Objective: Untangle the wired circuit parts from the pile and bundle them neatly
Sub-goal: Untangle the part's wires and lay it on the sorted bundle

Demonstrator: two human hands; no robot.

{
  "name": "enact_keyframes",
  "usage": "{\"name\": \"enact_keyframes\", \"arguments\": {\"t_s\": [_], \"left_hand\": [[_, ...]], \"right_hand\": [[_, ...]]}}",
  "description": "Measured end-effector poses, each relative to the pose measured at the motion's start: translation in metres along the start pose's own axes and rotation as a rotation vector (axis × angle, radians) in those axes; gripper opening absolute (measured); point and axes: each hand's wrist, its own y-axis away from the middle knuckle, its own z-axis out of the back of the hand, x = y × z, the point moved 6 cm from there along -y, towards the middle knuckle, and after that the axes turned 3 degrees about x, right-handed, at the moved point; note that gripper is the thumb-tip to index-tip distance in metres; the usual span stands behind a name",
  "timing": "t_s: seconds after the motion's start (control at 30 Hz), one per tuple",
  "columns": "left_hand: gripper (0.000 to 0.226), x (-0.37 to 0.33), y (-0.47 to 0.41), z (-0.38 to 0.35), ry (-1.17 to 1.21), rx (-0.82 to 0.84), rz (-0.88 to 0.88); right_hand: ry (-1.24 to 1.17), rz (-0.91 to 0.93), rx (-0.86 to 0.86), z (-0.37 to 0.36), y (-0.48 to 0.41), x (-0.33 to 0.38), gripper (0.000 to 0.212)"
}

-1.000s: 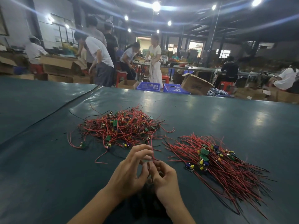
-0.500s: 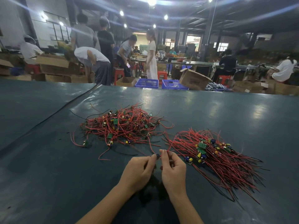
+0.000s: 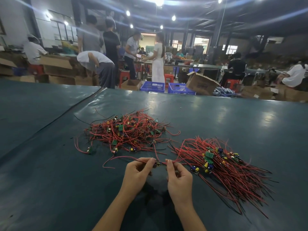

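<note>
One tangled pile (image 3: 126,132) — one straight bundle (image 3: 221,165)

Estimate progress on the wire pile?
Done: a bundle lies combed straight at right. In hand: left hand and right hand pinch the wires of one part stretched between them. Left: the tangled pile, about as big as the bundle, so roughly half remains.

Bright ceiling lamps (image 3: 159,1) flare into streaks — their glare sheens the table (image 3: 216,117) beyond the fingers (image 3: 170,167); soft shadow lies beneath them; edges bow, background soft.
</note>
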Motion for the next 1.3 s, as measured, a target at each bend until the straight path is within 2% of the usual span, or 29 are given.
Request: {"name": "enact_keyframes", "arguments": {"t_s": [0.1, 0.27, 0.5, 0.63, 0.7, 0.8, 0.93, 1.03, 1.1, 1.2, 1.3], "left_hand": [[0.014, -0.004, 0.002, -0.002, 0.052, 0.021, -0.001], [0.015, -0.004, 0.004, -0.01, 0.005, 0.152, -0.039], [0.018, -0.005, 0.002, -0.009, 0.069, 0.115, -0.007], [0.02, -0.005, 0.003, -0.012, 0.118, 0.117, 0.034], [0.02, -0.005, 0.002, -0.012, 0.132, 0.101, 0.047], [0.022, -0.004, 0.0, -0.01, 0.159, 0.085, 0.053], [0.023, -0.002, -0.002, -0.008, 0.149, 0.045, 0.06], [0.024, -0.002, -0.003, -0.004, 0.171, -0.017, 0.066], [0.028, -0.002, -0.003, -0.004, 0.182, -0.024, 0.055], [0.033, -0.006, -0.002, -0.009, 0.148, 0.045, 0.003], [0.029, -0.009, -0.002, -0.011, 0.137, 0.1, -0.015]], "right_hand": [[-0.017, -0.04, 0.007, 0.0, -0.001, -0.002, 0.03], [-0.001, -0.068, 0.015, 0.001, -0.002, -0.002, 0.03], [-0.078, -0.194, 0.0, 0.002, -0.003, -0.011, 0.025], [-0.269, -0.333, -0.117, 0.009, -0.005, -0.016, 0.027], [-0.411, -0.366, -0.229, 0.022, -0.012, -0.016, 0.02], [-0.615, -0.37, -0.344, 0.041, -0.023, -0.015, 0.015], [-0.63, -0.31, -0.396, 0.05, -0.028, -0.009, 0.015], [-0.529, -0.312, -0.309, 0.034, -0.022, -0.006, 0.016], [-0.41, -0.311, -0.139, 0.014, -0.013, -0.006, 0.017], [-0.178, -0.198, 0.095, -0.015, 0.0, 0.0, 0.016], [-0.158, -0.189, 0.068, -0.017, -0.001, -0.002, 0.02]]}}
